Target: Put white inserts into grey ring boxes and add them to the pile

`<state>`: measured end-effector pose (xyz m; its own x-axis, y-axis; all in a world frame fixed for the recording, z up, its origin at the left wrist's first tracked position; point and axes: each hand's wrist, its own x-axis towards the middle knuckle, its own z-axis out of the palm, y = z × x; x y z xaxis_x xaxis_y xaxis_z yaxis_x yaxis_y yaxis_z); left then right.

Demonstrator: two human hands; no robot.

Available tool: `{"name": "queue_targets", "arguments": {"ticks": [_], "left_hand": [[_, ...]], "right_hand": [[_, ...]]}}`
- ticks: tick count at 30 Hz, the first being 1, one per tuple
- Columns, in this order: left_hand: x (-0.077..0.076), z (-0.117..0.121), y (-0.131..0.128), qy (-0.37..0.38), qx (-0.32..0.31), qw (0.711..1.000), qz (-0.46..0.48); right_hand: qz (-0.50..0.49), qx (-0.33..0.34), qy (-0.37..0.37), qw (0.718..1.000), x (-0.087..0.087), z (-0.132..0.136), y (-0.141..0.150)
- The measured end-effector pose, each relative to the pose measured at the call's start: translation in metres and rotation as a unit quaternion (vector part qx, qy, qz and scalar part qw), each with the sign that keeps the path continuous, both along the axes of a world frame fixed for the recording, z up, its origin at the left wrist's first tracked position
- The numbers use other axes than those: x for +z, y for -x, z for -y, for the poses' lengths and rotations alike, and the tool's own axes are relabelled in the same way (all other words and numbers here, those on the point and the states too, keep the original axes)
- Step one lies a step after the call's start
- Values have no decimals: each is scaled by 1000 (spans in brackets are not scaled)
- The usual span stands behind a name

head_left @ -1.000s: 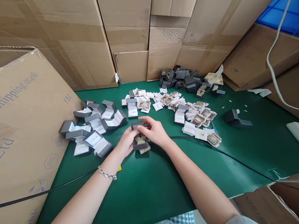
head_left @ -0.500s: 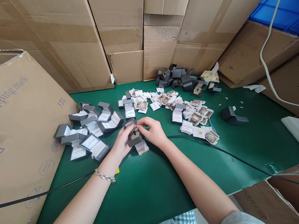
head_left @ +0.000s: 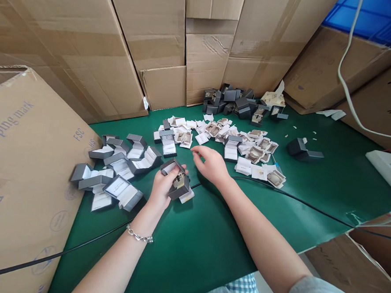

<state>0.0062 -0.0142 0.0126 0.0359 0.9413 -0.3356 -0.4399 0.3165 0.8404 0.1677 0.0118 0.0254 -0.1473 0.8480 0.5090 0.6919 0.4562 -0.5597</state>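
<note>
The right hand [head_left: 210, 165] has withdrawn rightward from the held case [head_left: 179, 189]. Green tabletop [head_left: 192, 243]: open surface runs from the held case to the near edge. Lone case [head_left: 303, 151]: quantity one — well right of the held case. Left hand [head_left: 161, 188]: thumb and fingers clamped on the held case. Right hand: fingers bent — fingertip contact cannot be determined.

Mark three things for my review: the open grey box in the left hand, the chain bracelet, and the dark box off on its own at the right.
Open grey box [head_left: 179, 191]: head view, outer front wall.
Chain bracelet [head_left: 138, 237]: head view, middle links.
Dark box [head_left: 295, 148]: head view, thicker half.
</note>
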Motion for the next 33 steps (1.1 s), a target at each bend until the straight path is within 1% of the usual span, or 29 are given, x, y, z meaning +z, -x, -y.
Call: {"name": "queue_targets", "arguments": {"ticks": [2, 4, 6, 7, 10, 12, 15, 18, 20, 22, 25, 27, 30, 33], "left_hand": [[0, 0, 0, -2, 22, 1000, 13], [-2, -2, 0, -4, 54, 998, 29], [-4, -4, 0, -8, 86, 996, 34], [-5, -4, -1, -12, 99, 995, 31], [-6, -3, -3, -33, 119, 992, 25], [-5, -2, -4, -41, 109, 993, 28], [-3, -1, -5, -34, 94, 994, 33], [-4, -2, -5, -23, 87, 995, 40], [-5, -3, -4, -21, 84, 995, 45], [-6, -4, -3, -23, 84, 995, 54], [-6, -6, -1, -20, 90, 993, 78], [-6, -8, 0, -16, 103, 990, 98], [-6, -12, 1, -17, 130, 983, 125], [-7, -17, 1, -16, 145, 978, 151]], "right_hand": [[28, -45, 25, 998, 0, -4, -8], [46, -87, 80, 992, -3, -8, -13], [72, -108, 125, 984, -9, -12, -14], [89, -112, 136, 980, -13, -13, -14], [145, -122, 142, 972, -22, -18, -11], [171, -141, 144, 964, -25, -20, -9], [192, -155, 135, 960, -24, -21, -6], [214, -128, 121, 961, -20, -27, -2], [213, -106, 125, 963, -18, -37, 3], [190, -99, 139, 967, -15, -52, 9], [149, -123, 182, 964, -11, -77, 18], [141, -137, 207, 959, -9, -88, 22], [146, -137, 208, 958, -7, -93, 24], [127, -137, 174, 967, -5, -84, 22]]}}
